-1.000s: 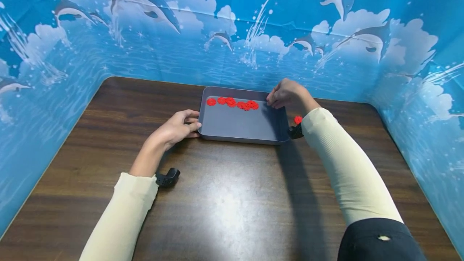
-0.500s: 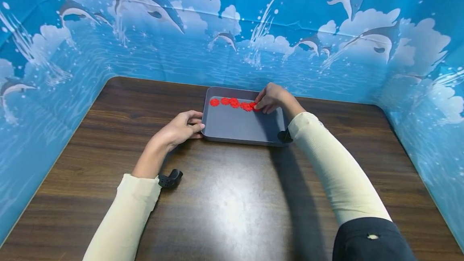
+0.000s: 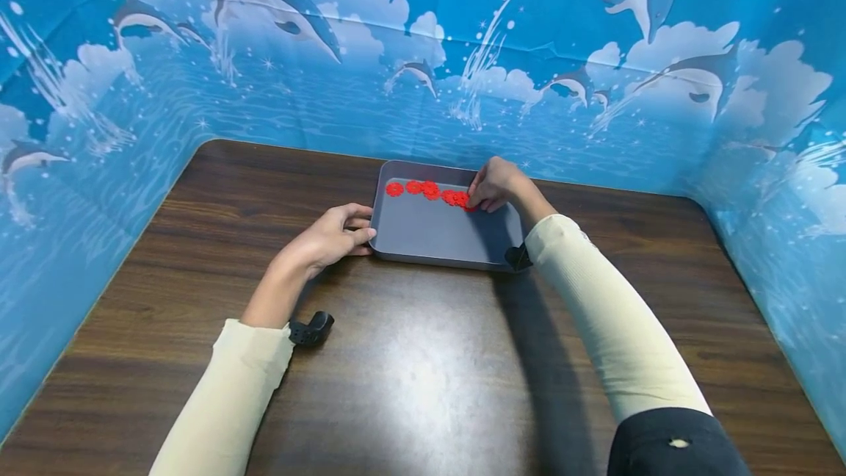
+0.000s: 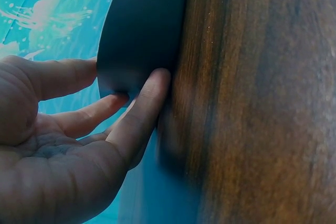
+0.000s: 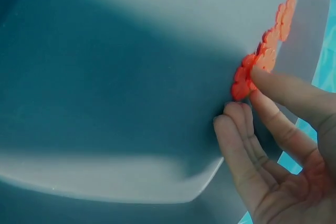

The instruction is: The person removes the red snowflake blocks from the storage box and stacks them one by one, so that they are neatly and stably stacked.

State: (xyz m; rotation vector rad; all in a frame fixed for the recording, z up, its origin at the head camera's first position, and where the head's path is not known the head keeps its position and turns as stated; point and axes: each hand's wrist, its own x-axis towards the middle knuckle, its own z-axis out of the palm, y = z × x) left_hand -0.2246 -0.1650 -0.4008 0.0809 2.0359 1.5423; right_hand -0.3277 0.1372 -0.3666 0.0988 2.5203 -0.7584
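A grey rectangular tray (image 3: 436, 237) lies on the wooden table, with several red flower-shaped pieces (image 3: 429, 190) in an uneven row near its far wall. Some pieces overlap. At the row's right end, my right hand (image 3: 497, 184) pinches a red flower-shaped piece (image 5: 241, 81) between thumb and index finger, against its neighbours; the other fingers bend down close over the tray floor. My left hand (image 3: 333, 236) rests at the tray's left side. Its fairly straight fingers (image 4: 149, 95) touch the outer wall, and its thumb is at the rim.
The brown table (image 3: 370, 358) extends in front and to both sides. Behind the tray hangs a blue dolphin-print cloth (image 3: 357, 109). A black wrist camera (image 3: 312, 329) sits on the left wrist; another (image 3: 518, 257) overlaps the tray's front right corner.
My right hand has moved left from the tray's right rim to the row's right end, then slightly nearer me. The red piece right of the tray is no longer visible. My left hand stays.
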